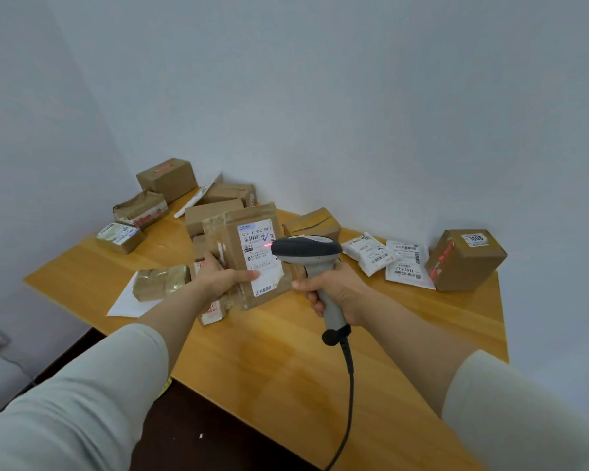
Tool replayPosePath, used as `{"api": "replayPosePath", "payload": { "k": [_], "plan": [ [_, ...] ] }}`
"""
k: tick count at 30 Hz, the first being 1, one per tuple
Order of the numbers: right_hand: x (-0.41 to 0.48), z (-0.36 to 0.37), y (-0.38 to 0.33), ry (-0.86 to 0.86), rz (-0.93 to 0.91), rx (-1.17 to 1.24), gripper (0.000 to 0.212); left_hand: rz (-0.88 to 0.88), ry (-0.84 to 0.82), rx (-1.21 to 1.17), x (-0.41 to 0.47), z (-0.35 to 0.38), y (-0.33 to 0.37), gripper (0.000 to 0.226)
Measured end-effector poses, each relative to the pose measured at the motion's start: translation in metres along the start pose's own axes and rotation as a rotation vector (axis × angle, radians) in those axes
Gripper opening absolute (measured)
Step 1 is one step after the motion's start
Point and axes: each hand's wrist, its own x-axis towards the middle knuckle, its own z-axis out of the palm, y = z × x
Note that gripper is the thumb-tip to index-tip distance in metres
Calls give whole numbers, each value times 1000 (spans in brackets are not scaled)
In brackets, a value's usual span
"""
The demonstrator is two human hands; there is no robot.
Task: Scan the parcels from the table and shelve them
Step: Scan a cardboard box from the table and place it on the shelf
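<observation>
Frame centre, left hand (223, 278) holds flat cardboard parcel (225, 232) upright above wooden tabletop (286, 351), thumb on white shipping label (261, 256), fingers curled behind, right hand (334, 287) fingers wrapped round barcode scanner (306, 249) handle, red spot on label, box marked 1006 (464, 260) at right.

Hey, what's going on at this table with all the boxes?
A person's left hand holds a flat cardboard parcel upright above the wooden table, its label facing the barcode scanner gripped in the right hand. A red spot shows on the label. More boxes and white bags lie on the table.
</observation>
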Motion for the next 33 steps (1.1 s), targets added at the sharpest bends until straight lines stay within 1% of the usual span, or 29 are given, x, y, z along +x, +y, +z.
{"api": "replayPosePath", "payload": {
  "k": [6,24,28,31,33],
  "plan": [
    [0,0,-4,26,-12,5,18,6,10,29,3,-1,-1,105],
    [-4,0,-4,26,-59,4,22,-16,9,13,-2,-3,5,99],
    [4,0,2,92,-39,95,12,-37,-25,-40,-18,-5,11,81],
    [18,1,6,166,9,224,24,-81,-109,-82,-34,-16,8,64],
    [31,4,12,180,34,287,25,-119,-144,-154,-47,-25,1,53]
  ]
}}
